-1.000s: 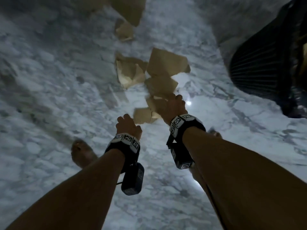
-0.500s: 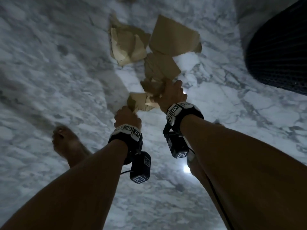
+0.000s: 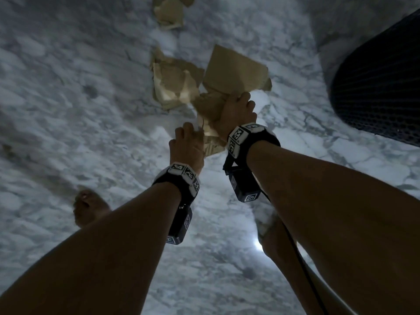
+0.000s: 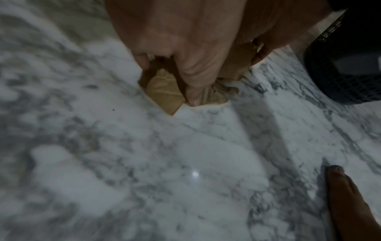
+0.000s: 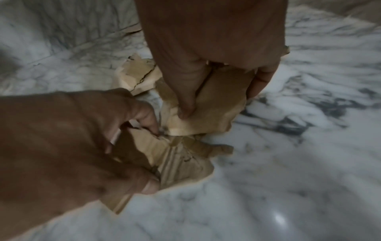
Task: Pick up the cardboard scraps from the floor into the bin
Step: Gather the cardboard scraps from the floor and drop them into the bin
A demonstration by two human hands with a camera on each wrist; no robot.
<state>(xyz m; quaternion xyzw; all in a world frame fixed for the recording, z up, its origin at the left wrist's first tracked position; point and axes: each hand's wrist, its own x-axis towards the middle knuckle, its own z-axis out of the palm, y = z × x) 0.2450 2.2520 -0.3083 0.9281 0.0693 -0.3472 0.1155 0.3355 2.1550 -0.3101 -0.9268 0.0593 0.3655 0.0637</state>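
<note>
Torn brown cardboard scraps lie on the marble floor. In the left wrist view my left hand (image 4: 167, 81) pinches a small creased scrap (image 4: 164, 96) between thumb and fingers, low at the floor. In the right wrist view my right hand (image 5: 221, 100) curls round a larger scrap (image 5: 206, 124), thumb on top. From the head view both hands, left hand (image 3: 188, 142) and right hand (image 3: 236, 108), sit close together at the near end of the pile. A flat piece (image 3: 234, 69) and a crumpled piece (image 3: 175, 85) lie just beyond them. The dark mesh bin (image 3: 381, 83) stands to the right.
Another scrap (image 3: 169, 13) lies farther off at the top of the head view. My bare left foot (image 3: 88, 208) stands on the floor near left, and the other foot (image 4: 350, 203) shows in the left wrist view. Marble floor (image 3: 79, 110) stretches left of the pile.
My left hand reached forward to the small scrap and closed its fingers on it. My right hand moved farther up the pile with its scrap. The bin has shifted in view.
</note>
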